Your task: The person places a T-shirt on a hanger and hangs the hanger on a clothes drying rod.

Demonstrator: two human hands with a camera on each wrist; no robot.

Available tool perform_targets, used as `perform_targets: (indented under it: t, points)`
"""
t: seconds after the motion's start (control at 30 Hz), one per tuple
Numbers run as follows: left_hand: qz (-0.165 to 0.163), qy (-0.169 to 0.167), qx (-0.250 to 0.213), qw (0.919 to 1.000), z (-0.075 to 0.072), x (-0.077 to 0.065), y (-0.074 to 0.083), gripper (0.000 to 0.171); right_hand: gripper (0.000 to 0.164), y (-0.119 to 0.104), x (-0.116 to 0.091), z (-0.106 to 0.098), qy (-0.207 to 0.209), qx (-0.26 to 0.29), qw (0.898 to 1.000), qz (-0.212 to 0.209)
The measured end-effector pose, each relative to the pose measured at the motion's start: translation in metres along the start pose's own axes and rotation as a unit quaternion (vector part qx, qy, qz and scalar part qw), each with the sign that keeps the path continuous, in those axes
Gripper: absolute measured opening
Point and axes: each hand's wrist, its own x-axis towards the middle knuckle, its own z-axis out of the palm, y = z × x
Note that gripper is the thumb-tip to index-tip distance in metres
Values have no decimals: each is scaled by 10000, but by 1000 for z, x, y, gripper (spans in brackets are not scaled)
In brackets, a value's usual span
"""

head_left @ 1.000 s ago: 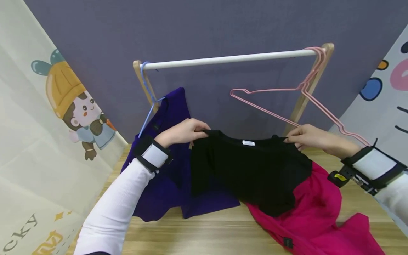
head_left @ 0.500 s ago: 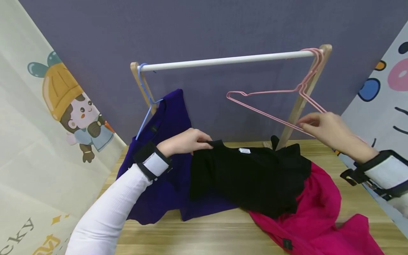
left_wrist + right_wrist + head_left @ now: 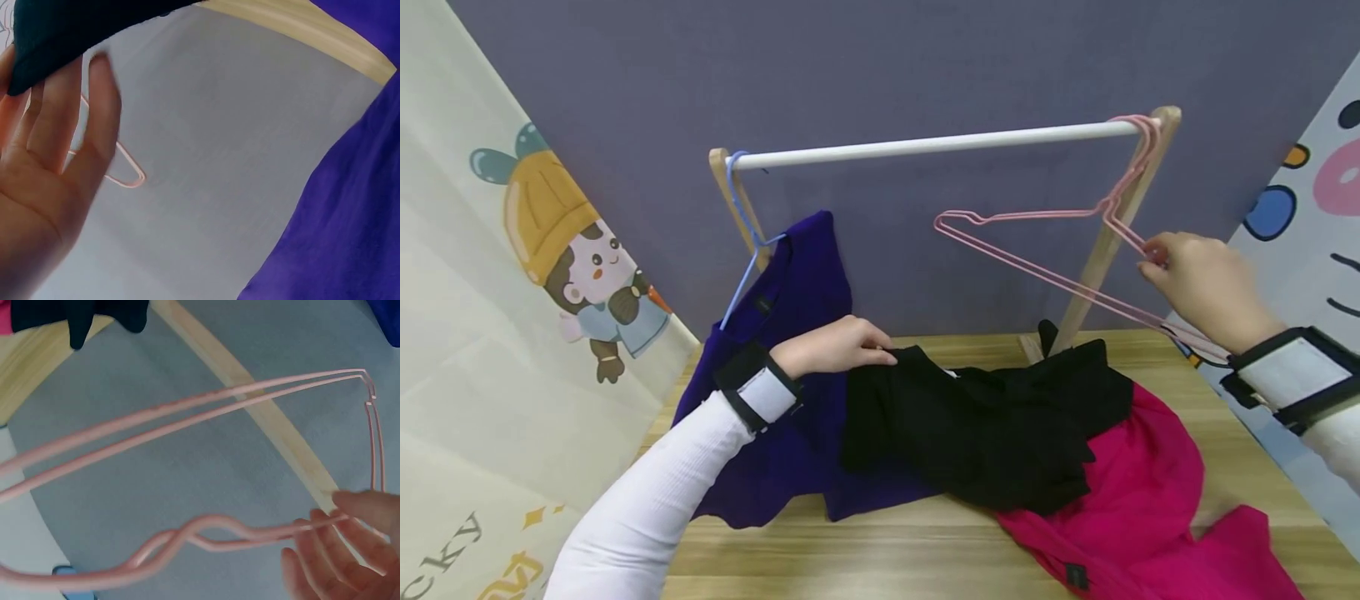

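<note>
My left hand (image 3: 835, 346) pinches the upper left corner of a black T-shirt (image 3: 977, 442), which slumps in folds over pink cloth. In the left wrist view the dark fabric (image 3: 69, 31) lies between the fingers, the index finger standing apart. Two pink wire hangers (image 3: 1030, 265) hang nested at the right end of the rail. My right hand (image 3: 1206, 279) grips their right sloping arms between thumb and fingers. The right wrist view shows the wires running into the hand (image 3: 350, 544), with the hangers' notched ends toward the camera.
A white rail (image 3: 940, 146) on wooden posts (image 3: 1093, 258) spans the back. At its left end a blue hanger (image 3: 752, 242) bears a purple shirt (image 3: 790, 392). A bright pink garment (image 3: 1150, 500) lies on the wooden tabletop (image 3: 865, 558) at front right.
My right hand has let go of the black T-shirt's right shoulder and moved up and right onto the pink hangers. The shirt's right side has sagged. My left hand has lowered slightly.
</note>
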Motion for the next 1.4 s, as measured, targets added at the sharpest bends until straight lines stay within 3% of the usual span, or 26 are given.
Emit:
perform_targets:
  t: [0.17,0.33,0.5,0.63,0.73,0.8,0.97,1.2,1.4]
  points:
    - [44,-108,-31,9999,2,0,-2,20,21,-3,10,4,305,775,9962,267]
    - [4,-176,-27,9998,2,-1,-3,18,27,-11,19,4,396,1628,9834,692]
    - [-134,-260,-166,9994,2,-3,-4,17,31,-19,24,1,530,2144,9705,965]
    - [-231,-278,-250,9990,3,-5,-6,17,37,-18,23,-6,421,2694,9532,1309]
    - [-264,-254,-274,9990,2,-7,-8,17,36,-14,18,-11,131,3114,9380,1515]
    - [-275,-247,-288,9989,2,-9,-9,16,33,-9,12,-14,-94,3215,9335,1586]
    - [-310,-277,-361,9985,2,-11,-11,16,24,2,-7,-18,-539,2879,9427,1596]
    - [-335,-343,-401,9980,2,-12,-13,19,30,10,-29,-13,-612,2203,9683,1001]
    - [-461,-377,-451,9972,4,-14,-13,22,22,14,-37,-10,-757,2224,9687,806]
